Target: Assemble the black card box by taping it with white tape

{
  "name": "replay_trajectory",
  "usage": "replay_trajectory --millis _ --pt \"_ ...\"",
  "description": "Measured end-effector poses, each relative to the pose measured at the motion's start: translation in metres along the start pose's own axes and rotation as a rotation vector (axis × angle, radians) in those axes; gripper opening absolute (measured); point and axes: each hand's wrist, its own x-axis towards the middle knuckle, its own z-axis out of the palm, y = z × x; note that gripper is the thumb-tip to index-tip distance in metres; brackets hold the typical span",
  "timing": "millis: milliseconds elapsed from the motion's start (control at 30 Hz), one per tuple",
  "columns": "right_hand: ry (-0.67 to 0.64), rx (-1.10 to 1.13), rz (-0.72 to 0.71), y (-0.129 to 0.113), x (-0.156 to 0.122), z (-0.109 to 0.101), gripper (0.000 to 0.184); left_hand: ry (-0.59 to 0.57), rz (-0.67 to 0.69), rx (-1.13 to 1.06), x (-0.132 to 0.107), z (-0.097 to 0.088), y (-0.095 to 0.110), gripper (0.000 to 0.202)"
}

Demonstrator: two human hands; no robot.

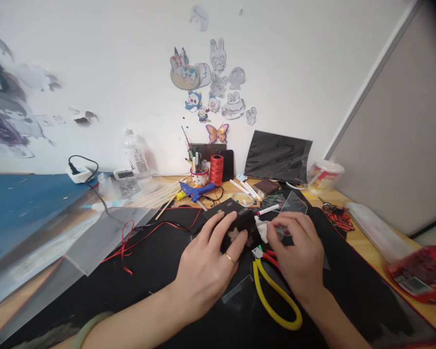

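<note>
A black box (245, 220) with pale, smudged patches on its near face stands on the black mat. My left hand (212, 259), with a ring on one finger, lies over it, its fingers gripping the top and near side. Close to the box's right side, my right hand (300, 252) pinches a crumpled white tissue (262, 229). I cannot tell whether the tissue touches the box. Below the box, between my wrists, lies a pair of scissors with yellow handles (279, 310); red handles of another tool show beside my right hand. A clear strip (237, 289) lies on the mat.
Behind the box are a blue glue gun (196, 191), a red thread spool (216, 169), a pen cup (199, 175) and several markers (250, 190). Red cord (145, 238) and clear sheets (105, 232) lie to the left. A red package (421, 274) sits at the right edge.
</note>
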Motion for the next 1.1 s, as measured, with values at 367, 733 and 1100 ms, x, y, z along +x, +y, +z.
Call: replay_trajectory --millis 367,733,1100 --pt "-0.361 0.001 0.326 0.049 0.008 0.001 0.033 -0.006 -0.162 -0.514 0.003 0.002 -0.006 0.056" --pt "-0.235 0.429 0.184 0.007 0.009 -0.009 0.025 0.075 -0.176 -0.902 0.004 0.005 -0.015 0.042" --pt "-0.389 0.428 0.005 -0.004 0.01 -0.016 0.017 -0.074 -0.368 -1.125 0.005 0.021 -0.009 0.085"
